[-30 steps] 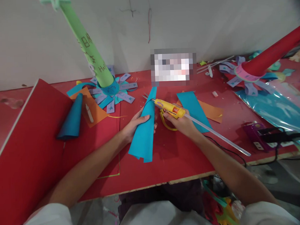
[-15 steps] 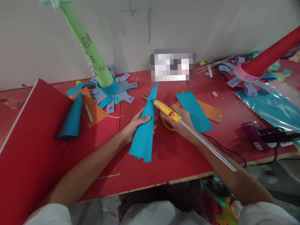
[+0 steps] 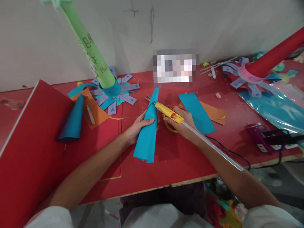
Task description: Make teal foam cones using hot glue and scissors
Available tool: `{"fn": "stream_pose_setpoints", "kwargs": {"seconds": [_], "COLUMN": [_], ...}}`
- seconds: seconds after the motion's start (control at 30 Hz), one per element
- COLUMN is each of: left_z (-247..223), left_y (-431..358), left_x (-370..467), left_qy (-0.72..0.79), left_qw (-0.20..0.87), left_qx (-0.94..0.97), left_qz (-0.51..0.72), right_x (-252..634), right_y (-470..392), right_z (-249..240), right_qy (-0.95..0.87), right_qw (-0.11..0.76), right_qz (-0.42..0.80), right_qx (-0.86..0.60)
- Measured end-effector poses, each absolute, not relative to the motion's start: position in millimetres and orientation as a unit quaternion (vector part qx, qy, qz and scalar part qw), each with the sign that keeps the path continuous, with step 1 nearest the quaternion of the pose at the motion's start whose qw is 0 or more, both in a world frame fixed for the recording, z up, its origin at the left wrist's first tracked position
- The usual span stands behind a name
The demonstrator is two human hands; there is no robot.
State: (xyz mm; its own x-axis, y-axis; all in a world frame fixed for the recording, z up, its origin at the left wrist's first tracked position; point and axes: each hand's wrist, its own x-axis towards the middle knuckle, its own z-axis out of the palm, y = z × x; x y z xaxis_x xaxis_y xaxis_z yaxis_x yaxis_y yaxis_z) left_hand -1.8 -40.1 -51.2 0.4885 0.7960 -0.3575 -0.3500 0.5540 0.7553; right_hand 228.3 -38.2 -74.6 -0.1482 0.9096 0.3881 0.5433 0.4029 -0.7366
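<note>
My left hand is wrapped round a rolled sheet of blue paper, its thumb lying on top. The roll narrows toward the wall and flares toward me. In my right hand is a yellow glue gun, with a long clear glue stick jutting from its back end. The gun's nozzle end is at the paper's overlapping edge; whether it touches cannot be made out. Beyond the roll, thin metal tips poke out. A finished blue cone lies to the left.
A red board leans at the left. A green tube and a red tube stand on decorated bases. Blue paper lies over orange paper at right. A purple power strip with cables sits near the table's right edge.
The wide end of the blue roll has swung slightly right and looks a little narrower. The glue gun has shifted slightly left along the overlap, and its glue stick's rear end has moved right.
</note>
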Motion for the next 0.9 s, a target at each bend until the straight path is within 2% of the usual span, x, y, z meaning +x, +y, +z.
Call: {"fn": "stream_pose_setpoints", "kwargs": {"seconds": [0.53,0.9], "left_z": [-59.6,-61.1], "left_y": [-39.9,-40.6], "left_x": [-2.1,-2.2], "left_qy": [0.356,0.360], "left_qw": [0.807,0.792], "left_qx": [0.309,0.335], "left_qz": [0.357,0.361], "right_x": [228.4,229.1], "right_y": [-39.9,-39.4], "right_z": [-68.5,-69.9], "right_qy": [-0.731,-0.746], "right_qw": [0.390,0.380], "right_qz": [0.259,0.244], "right_qx": [-0.497,-0.489]}}
